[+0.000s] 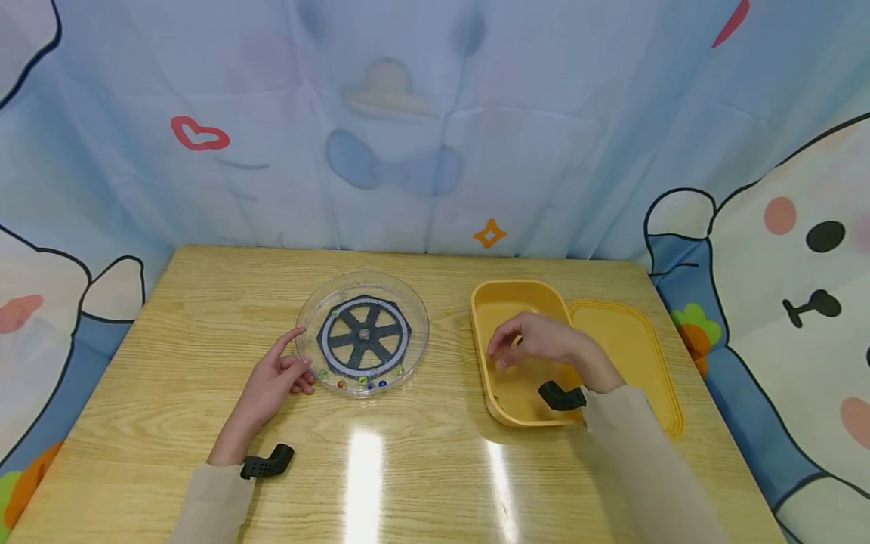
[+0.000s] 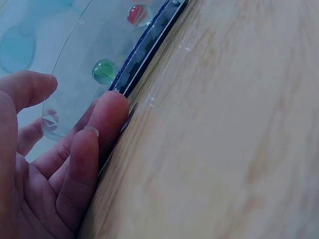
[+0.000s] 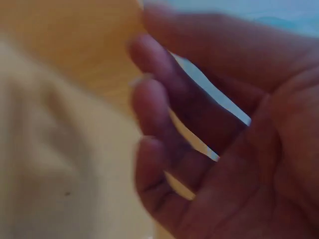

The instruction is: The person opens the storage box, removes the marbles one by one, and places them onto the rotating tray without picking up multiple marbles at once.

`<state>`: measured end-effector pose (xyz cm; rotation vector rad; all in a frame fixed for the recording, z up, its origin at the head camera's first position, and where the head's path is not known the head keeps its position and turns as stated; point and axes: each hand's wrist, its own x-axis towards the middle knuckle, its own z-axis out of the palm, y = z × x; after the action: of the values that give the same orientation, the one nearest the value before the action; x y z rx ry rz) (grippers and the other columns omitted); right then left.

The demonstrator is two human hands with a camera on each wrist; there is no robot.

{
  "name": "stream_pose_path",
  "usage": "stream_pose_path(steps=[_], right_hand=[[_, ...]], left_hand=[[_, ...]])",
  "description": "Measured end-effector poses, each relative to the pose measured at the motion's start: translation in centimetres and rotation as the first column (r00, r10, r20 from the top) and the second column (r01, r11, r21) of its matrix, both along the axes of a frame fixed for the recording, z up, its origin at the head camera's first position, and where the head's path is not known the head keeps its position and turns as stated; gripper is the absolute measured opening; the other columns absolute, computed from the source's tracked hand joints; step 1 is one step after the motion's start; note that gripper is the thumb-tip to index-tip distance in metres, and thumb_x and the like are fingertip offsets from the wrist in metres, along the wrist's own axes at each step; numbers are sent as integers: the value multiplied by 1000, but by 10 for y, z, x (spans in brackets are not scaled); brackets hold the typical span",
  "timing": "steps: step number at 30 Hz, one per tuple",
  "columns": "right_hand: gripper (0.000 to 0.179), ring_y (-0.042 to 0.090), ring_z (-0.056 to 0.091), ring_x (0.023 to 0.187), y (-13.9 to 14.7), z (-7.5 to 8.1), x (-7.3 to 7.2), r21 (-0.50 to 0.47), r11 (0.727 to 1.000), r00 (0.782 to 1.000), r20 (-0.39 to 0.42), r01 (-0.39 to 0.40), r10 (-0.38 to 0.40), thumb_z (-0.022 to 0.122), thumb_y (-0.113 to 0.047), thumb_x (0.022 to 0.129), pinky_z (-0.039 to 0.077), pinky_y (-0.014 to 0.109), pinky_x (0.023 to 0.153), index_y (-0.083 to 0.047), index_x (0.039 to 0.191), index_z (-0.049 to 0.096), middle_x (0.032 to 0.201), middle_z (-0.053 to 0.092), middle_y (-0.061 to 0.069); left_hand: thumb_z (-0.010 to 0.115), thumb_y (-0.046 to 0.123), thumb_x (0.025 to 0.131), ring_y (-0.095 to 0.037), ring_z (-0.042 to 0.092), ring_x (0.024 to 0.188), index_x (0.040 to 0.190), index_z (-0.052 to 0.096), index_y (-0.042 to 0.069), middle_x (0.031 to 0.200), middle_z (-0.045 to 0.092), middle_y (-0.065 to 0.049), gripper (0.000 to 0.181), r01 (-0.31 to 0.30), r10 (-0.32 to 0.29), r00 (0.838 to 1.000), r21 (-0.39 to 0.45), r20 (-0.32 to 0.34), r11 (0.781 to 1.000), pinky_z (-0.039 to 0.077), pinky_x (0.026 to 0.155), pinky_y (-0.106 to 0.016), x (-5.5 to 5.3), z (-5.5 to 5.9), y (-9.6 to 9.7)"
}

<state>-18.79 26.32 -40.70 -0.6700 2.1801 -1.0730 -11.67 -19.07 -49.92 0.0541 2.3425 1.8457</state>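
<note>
A clear round dish (image 1: 420,355) holds several glass marbles, most along its near edge, among them a red-and-clear marble (image 2: 139,15) and a green marble (image 2: 104,71). Beneath them shows a black spoked wheel shape (image 1: 365,335). My left hand (image 1: 272,385) is at the dish's left side, index finger reaching to the rim and the other fingers loosely bent. Over the yellow plastic box (image 1: 481,355) hovers my right hand (image 1: 537,340), its fingers loosely curved with nothing showing between them (image 3: 219,134). A small greenish marble (image 1: 496,398) lies in the box's near left corner.
A yellow lid (image 1: 632,355) lies right of the box, partly behind my right forearm. The wooden table (image 1: 435,468) ends at the back against a printed curtain (image 1: 421,151). A black wrist strap (image 1: 268,462) is on my left wrist, another (image 1: 563,396) on my right.
</note>
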Motion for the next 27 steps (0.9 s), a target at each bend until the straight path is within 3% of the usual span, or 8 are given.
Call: stream_pose_path(steps=[5, 10, 15, 27], right_hand=[[18, 14, 56, 78, -1, -15, -2, 91, 983, 979, 137, -161, 148, 80, -5, 82, 46, 26, 71, 0, 97, 74, 90, 70, 8], [17, 11, 45, 71, -9, -24, -2, 210, 949, 967, 152, -236, 206, 85, -11, 77, 37, 24, 65, -5, 89, 74, 80, 61, -1], [21, 11, 47, 72, -16, -27, 0, 271, 931, 969, 118, -244, 219, 89, -10, 72, 39, 25, 65, -5, 82, 71, 81, 59, -1], [20, 10, 47, 71, -20, -31, 8, 315, 932, 984, 54, -178, 169, 89, -3, 68, 40, 25, 66, -10, 76, 72, 78, 53, -4]], left_hand=[[56, 20, 104, -26, 70, 68, 155, 34, 17, 84, 69, -16, 55, 1, -1, 1000, -2, 4, 1000, 53, 65, -29, -1, 0, 1], [56, 21, 104, -27, 70, 69, 155, 33, 18, 84, 69, -16, 56, 2, -2, 1000, -1, 2, 1000, 53, 65, -29, 0, 1, 1], [56, 21, 104, -27, 70, 69, 156, 31, 18, 85, 69, -15, 58, 0, 0, 1000, 2, 10, 1000, 53, 65, -30, 1, 1, -1], [56, 22, 104, -27, 70, 69, 156, 31, 18, 85, 70, -16, 57, -2, 2, 1000, -6, 14, 1000, 53, 66, -30, 2, 3, -1]])
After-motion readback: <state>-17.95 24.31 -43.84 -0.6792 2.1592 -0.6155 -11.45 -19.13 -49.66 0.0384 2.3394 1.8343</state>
